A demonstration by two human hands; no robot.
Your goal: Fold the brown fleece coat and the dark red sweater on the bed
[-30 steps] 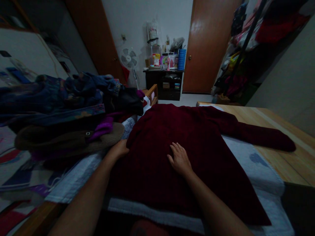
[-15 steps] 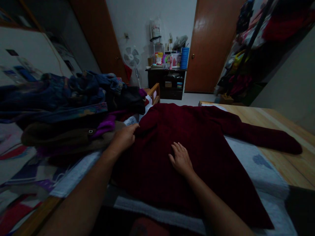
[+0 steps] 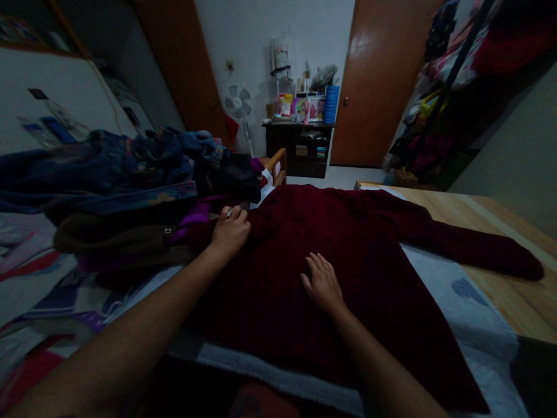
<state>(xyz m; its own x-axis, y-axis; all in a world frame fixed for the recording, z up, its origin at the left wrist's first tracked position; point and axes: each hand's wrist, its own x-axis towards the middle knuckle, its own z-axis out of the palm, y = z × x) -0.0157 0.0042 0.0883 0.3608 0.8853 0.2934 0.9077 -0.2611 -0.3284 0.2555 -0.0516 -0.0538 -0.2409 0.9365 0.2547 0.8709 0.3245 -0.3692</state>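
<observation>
A dark red long-sleeved sweater [image 3: 348, 249] lies spread over a pale cloth [image 3: 470, 296], one sleeve stretched out to the right across the wooden tabletop. Its other sleeve lies to the left, against a heap of clothes. My left hand [image 3: 230, 229] has its fingers curled round the fabric of that left sleeve, near the shoulder; a small ring-like glint shows at a finger. My right hand [image 3: 322, 281] rests flat on the middle of the sweater, fingers stretched out. The sweater's lower hem at the left is dark and hard to make out.
Heaped at the left are jeans [image 3: 117, 157], a brown garment [image 3: 122, 238] and purple cloth [image 3: 195, 217]. The wooden tabletop [image 3: 487, 223] extends right. Further back stand a fan [image 3: 238, 101], a dark cabinet [image 3: 296, 154] and a door [image 3: 383, 81].
My left hand has moved slightly up and right, and dark red sleeve fabric now shows left of it, over the clothes. My right hand stays flat on the sweater. The view has shifted slightly.
</observation>
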